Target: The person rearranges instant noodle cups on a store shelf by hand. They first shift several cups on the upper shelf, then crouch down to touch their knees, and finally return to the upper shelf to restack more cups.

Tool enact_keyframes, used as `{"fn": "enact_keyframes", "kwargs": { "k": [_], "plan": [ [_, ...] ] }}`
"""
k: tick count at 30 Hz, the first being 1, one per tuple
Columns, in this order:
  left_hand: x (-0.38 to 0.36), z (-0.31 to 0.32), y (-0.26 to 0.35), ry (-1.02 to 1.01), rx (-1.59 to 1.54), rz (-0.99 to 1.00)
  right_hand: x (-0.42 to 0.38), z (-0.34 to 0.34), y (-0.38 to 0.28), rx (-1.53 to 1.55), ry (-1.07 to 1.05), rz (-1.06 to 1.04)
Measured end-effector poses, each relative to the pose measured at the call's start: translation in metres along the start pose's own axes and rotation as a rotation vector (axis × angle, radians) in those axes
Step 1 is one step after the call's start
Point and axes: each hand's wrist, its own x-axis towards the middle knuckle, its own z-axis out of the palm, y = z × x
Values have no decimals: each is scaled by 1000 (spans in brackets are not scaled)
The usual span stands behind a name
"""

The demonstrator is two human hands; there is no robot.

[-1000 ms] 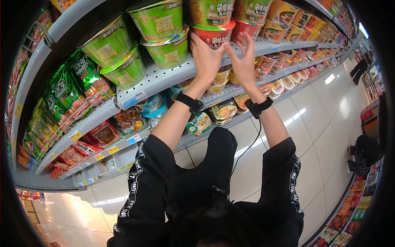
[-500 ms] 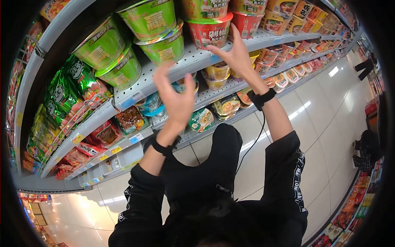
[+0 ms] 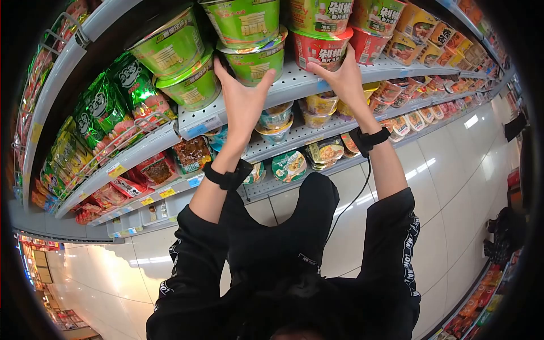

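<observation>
My left hand (image 3: 245, 102) reaches up to the shelf edge, its fingers at the left side of a lower green instant noodle bowl (image 3: 253, 63) and its thumb across the front. Another green bowl (image 3: 243, 21) is stacked on top of that one. My right hand (image 3: 344, 82) spans a red noodle bowl (image 3: 322, 50), thumb at the lower front and fingers along the right side. A green-and-red bowl (image 3: 321, 17) rests on the red one. Both bowls stand upright on the perforated shelf (image 3: 198, 116).
Two more stacked green bowls (image 3: 190, 88) stand to the left, beside green snack bags (image 3: 133, 85) behind a wire rack. Further right are a red bowl (image 3: 368, 45) and yellow noodle packs (image 3: 403, 48). Lower shelves hold more cups (image 3: 289, 166). A cable hangs from my right wrist strap (image 3: 369, 139).
My left hand has gone from in front of the shelf edge up to the lower green bowl. My right hand stays at the red bowl. The view has shifted, so the shelf sits further right.
</observation>
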Motion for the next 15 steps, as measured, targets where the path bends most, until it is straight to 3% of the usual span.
{"fn": "enact_keyframes", "kwargs": {
  "k": [4,15],
  "plan": [
    [13,2,4,-34,-59,-24,1,1,5,-109,23,-96],
    [17,11,-2,34,137,31,-3,1,4,-48,24,-24]
  ]
}}
